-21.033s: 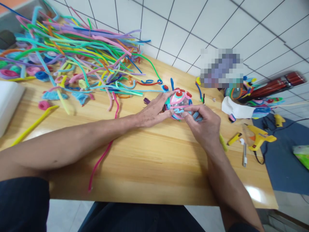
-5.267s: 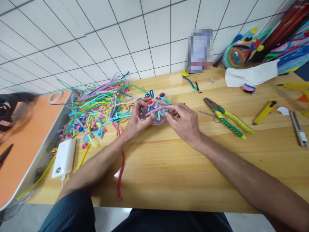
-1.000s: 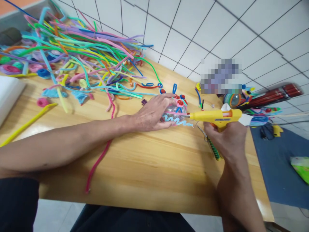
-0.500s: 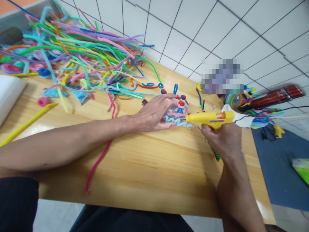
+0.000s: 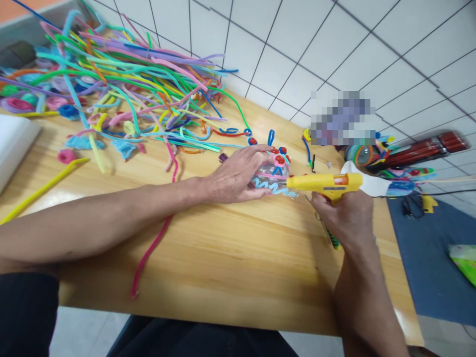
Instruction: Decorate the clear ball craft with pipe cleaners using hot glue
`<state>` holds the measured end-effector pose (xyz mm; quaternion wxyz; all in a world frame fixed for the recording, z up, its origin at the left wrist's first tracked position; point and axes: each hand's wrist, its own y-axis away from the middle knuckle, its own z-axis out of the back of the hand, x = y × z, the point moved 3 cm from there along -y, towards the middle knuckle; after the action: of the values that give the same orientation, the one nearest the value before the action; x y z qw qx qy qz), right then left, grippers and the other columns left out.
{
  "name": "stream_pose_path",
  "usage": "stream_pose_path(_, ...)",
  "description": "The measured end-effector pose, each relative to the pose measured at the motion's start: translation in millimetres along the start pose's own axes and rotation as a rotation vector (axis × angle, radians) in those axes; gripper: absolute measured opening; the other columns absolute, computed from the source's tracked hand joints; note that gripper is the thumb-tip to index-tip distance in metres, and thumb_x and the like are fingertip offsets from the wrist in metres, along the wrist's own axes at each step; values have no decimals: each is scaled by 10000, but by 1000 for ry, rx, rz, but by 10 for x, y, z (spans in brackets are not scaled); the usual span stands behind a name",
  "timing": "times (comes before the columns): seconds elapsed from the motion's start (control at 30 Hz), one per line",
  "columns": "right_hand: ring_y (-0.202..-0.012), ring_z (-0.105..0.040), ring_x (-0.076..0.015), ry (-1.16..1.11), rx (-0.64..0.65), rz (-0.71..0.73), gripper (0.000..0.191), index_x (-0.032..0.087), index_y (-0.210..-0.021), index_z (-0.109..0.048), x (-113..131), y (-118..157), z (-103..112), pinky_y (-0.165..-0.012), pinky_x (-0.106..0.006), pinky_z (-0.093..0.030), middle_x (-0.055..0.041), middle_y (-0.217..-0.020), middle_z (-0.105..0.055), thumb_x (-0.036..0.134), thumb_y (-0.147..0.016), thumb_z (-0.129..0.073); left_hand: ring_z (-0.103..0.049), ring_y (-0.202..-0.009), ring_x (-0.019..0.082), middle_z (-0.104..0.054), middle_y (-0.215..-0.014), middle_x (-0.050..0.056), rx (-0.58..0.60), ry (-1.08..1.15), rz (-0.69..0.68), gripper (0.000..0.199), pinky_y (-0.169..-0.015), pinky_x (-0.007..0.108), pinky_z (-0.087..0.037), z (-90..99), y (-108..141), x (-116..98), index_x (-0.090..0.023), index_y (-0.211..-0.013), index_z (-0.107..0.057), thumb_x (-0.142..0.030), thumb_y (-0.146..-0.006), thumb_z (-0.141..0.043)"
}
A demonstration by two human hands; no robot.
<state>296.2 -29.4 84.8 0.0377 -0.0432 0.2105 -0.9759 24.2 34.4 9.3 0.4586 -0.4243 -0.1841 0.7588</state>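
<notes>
Toward the table's far edge, my left hand grasps the clear piece, red circles already on, and my right hand grips the glue gun, the blue zigzag probably left to fix.

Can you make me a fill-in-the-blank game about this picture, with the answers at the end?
1. The right hand holds a yellow ____.
2. The left hand holds the craft, whose zigzag strip is light ____.
3. The big pile of pipe cleaners lies on the person's ____ side.

Missing words: glue gun; blue; left.
</notes>
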Motion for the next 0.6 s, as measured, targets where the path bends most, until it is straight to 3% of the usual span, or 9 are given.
stream_pose_path(0.27,-522,-468,-187,-44,57,-13,248,292,-628,-409,21,-36,73,-593,-343,-396,18,-540,-425,319,-741,-629,-533,-1581,378,-577,-1624,234,10,7,10,592,-1235,616,-505,11,7,-6,-206,-1466,-550,-396,-963,-797)
stream_pose_path(0.5,-570,-598,-212,-197,71,-94,244,263,-619,-578,57,-29,176,-581,-333,-457,-13,-578,-619,402,-769,-711,-542,-1561,374,-598,-1575,225,-15,21,-5,590,-1236,603,-504,20,3,-23,-212,-1492,-483,-380,-988,-740)
stream_pose_path(0.6,-635,-660,-221,-374,42,-212,268,237,-708,-695,-89,-7,287,-617,-336,-511,-25,-672,-716,488,-766,-768,-557,-1538,370,-599,-1564,209,-11,47,9,601,-1228,600,-514,26,-5,-19,-226,-1498,-461,-385,-990,-739)
